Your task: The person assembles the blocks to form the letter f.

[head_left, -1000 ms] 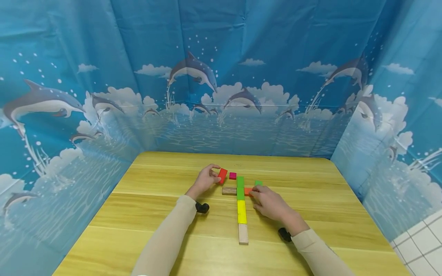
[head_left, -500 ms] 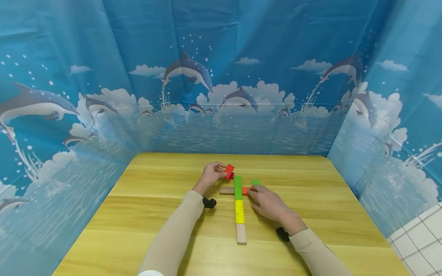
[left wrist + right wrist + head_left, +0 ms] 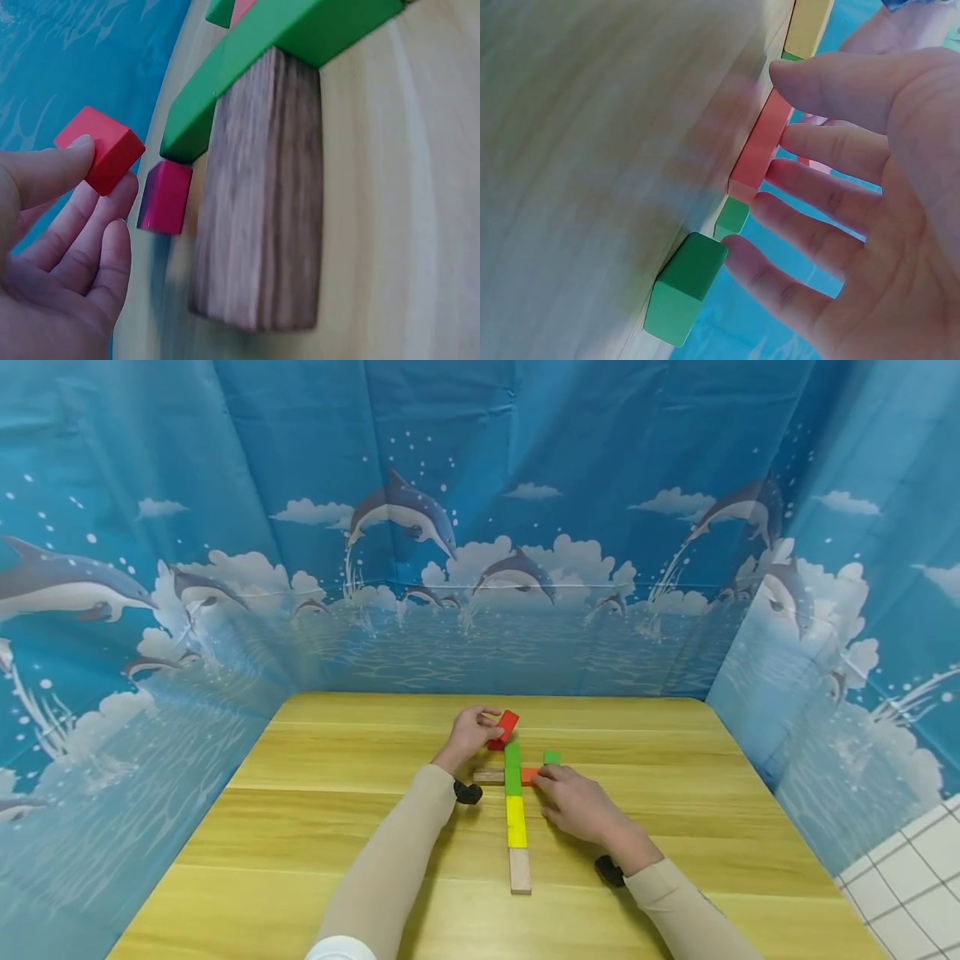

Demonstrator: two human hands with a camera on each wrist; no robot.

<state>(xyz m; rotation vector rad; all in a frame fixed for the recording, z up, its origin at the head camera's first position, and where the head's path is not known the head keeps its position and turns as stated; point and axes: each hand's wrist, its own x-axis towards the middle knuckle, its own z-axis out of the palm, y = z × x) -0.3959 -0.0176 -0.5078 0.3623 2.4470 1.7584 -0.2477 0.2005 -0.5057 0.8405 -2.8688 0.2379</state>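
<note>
My left hand (image 3: 471,732) pinches a red block (image 3: 506,725) between thumb and fingers, tilted, just above a small magenta cube (image 3: 166,196). That cube sits by the far end of a row of green blocks (image 3: 513,768). A dark brown wooden block (image 3: 259,195) butts against the row's left side, and an orange block (image 3: 761,142) against its right. My right hand (image 3: 581,806) rests with extended fingers at the orange block, fingertips along its surface. Its little finger is right at a loose green block (image 3: 686,289).
Below the green blocks the row goes on with a yellow block (image 3: 517,821) and a pale wooden block (image 3: 520,871). All lie on a yellowish wooden table (image 3: 300,827). A blue dolphin-print curtain (image 3: 480,635) hangs behind the table.
My left hand has carried the red block to the right and away from me, over the magenta cube. My right hand has stayed at the orange block. The head view has shifted slightly.
</note>
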